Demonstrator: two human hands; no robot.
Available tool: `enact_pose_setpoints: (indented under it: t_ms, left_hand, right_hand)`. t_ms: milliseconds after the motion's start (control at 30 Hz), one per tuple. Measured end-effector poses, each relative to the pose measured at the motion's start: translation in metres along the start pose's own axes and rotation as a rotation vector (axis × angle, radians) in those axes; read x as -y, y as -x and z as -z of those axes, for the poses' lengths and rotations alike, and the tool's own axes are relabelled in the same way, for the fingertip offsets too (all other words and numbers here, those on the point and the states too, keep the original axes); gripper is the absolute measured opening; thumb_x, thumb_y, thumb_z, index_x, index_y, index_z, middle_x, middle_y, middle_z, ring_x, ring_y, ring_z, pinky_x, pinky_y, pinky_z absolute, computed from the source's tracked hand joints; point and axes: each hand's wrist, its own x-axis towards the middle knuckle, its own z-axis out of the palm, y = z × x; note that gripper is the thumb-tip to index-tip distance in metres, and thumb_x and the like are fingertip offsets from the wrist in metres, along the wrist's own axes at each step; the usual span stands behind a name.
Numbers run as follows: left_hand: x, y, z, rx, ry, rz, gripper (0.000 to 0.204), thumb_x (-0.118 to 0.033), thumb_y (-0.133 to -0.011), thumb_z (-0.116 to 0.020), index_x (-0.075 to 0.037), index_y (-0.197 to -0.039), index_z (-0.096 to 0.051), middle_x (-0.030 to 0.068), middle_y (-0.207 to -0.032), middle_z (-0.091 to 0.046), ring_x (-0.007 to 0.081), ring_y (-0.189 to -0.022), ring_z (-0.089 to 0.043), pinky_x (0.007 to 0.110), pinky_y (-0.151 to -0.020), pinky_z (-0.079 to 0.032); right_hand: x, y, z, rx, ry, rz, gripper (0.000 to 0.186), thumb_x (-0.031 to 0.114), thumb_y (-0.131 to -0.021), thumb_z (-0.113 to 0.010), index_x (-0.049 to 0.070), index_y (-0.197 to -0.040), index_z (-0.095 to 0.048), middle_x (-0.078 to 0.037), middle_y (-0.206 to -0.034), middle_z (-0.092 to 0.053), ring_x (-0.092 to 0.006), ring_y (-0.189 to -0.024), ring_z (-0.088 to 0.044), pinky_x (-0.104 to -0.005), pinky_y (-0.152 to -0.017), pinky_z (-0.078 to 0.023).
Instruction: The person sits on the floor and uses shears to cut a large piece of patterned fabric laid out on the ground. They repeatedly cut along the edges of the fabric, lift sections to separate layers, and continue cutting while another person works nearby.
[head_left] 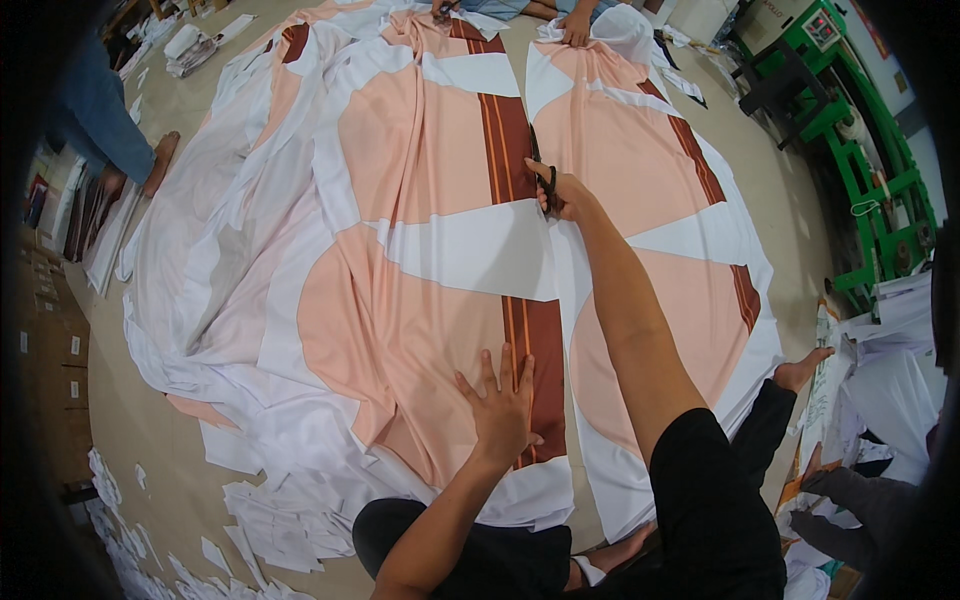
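A large sheet of printed fabric [385, 310] lies spread over the floor, peach panels on white with maroon bands striped in orange. My left hand [503, 408] rests flat on it, fingers spread over the near peach panel and maroon band. Farther off, my right hand [562, 192] grips black scissors [541, 172], their blades pointing away along the edge of a far maroon band. A long cut parts this piece from a second fabric piece [620, 330] to the right. At the far end, another person's hand [575, 28] touches the cloth.
A person's bare foot [160, 165] stands by the fabric at the left. White scraps [270, 520] litter the near left floor. Cardboard boxes [62, 370] line the left side. A green machine frame [870, 190] and dark stool [785, 92] are at the right, with people's legs [845, 505] below.
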Motion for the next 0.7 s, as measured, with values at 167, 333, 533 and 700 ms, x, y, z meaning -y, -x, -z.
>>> enact_pose_setpoints:
  t_ms: [167, 333, 533, 700]
  left_hand:
    - [-0.001, -0.001, 0.001, 0.032, 0.035, 0.009, 0.136, -0.064, -0.047, -0.087, -0.017, -0.159, -0.025, 0.0201, -0.164, -0.017, 0.0499, -0.149, -0.014, 0.084, -0.103, -0.014]
    - [0.000, -0.001, 0.003, 0.054, 0.080, 0.016, 0.137, -0.060, -0.047, -0.090, -0.017, -0.160, -0.024, 0.0206, -0.165, -0.015, 0.0502, -0.150, -0.012, 0.084, -0.104, -0.012]
    - [0.000, -0.001, 0.004, 0.053, 0.087, 0.020, 0.137, -0.058, -0.046, -0.091, -0.017, -0.159, -0.024, 0.0210, -0.165, -0.014, 0.0499, -0.150, -0.012, 0.083, -0.104, -0.012]
    - [-0.001, -0.001, 0.006, 0.081, 0.072, 0.022, 0.137, -0.059, -0.049, -0.090, -0.018, -0.160, -0.022, 0.0208, -0.165, -0.012, 0.0495, -0.150, -0.012, 0.083, -0.104, -0.012]
  right_hand:
    - [0.001, -0.001, -0.001, 0.018, 0.041, 0.017, 0.040, 0.038, -0.082, -0.084, 0.009, -0.078, -0.056, -0.003, -0.063, -0.052, -0.0142, -0.050, -0.051, -0.0290, -0.043, -0.044]
    - [0.002, -0.002, -0.003, 0.008, -0.015, -0.004, 0.042, 0.040, -0.082, -0.084, 0.010, -0.078, -0.055, -0.002, -0.063, -0.051, -0.0142, -0.050, -0.051, -0.0293, -0.043, -0.043]
    - [0.000, -0.006, -0.001, 0.011, 0.056, 0.023, 0.045, 0.045, -0.082, -0.082, 0.010, -0.076, -0.055, -0.003, -0.061, -0.051, -0.0151, -0.050, -0.052, -0.0293, -0.044, -0.043]
    - [-0.002, -0.011, 0.000, 0.002, 0.054, 0.059, 0.046, 0.047, -0.082, -0.082, 0.011, -0.073, -0.055, -0.005, -0.058, -0.055, -0.0162, -0.045, -0.052, -0.0295, -0.044, -0.042]
